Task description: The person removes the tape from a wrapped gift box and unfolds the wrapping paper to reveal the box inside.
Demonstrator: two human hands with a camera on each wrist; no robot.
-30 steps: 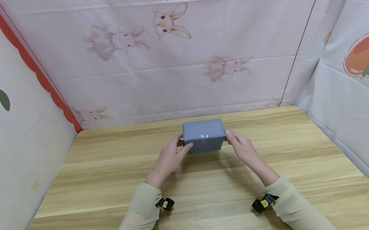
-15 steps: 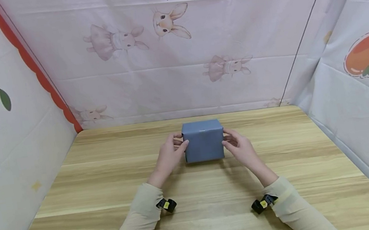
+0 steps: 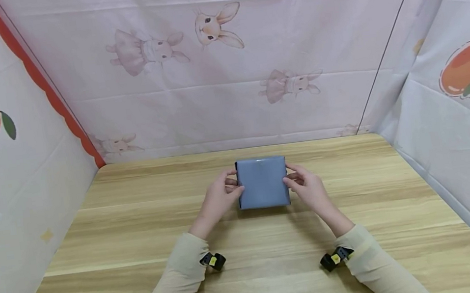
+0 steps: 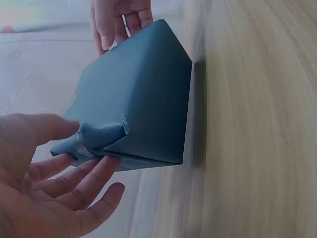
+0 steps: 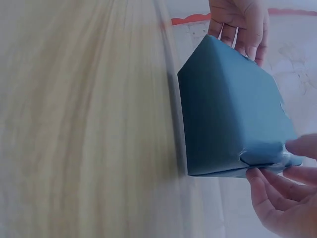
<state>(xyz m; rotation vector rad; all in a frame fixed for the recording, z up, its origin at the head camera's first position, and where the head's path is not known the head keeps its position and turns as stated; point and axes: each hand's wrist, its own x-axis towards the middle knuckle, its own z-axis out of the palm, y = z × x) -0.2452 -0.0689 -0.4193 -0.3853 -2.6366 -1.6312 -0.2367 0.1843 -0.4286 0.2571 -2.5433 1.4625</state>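
Note:
A box wrapped in blue paper (image 3: 262, 183) is held between both hands near the far side of the table, one broad face turned up toward the head view. My left hand (image 3: 216, 198) grips its left end, the thumb on the face and the fingers at the end. At the right end my right hand (image 3: 309, 190) pinches it in the same way. In the left wrist view, folded, creased paper covers the end of the box (image 4: 114, 104) by the fingers. The right wrist view shows similar folds on the other end of the box (image 5: 237, 109). Its underside is hidden.
The wooden table (image 3: 260, 272) reaches back to a pink cloth wall (image 3: 213, 114) printed with rabbits. White cloth walls with fruit prints stand at the left (image 3: 9, 196) and right (image 3: 451, 128). A small black camera sits on each wrist.
The box has rotated between the hands, so a broad face shows where its narrower top showed before. My right thumb has shifted onto the front of the box. Both forearms have barely moved.

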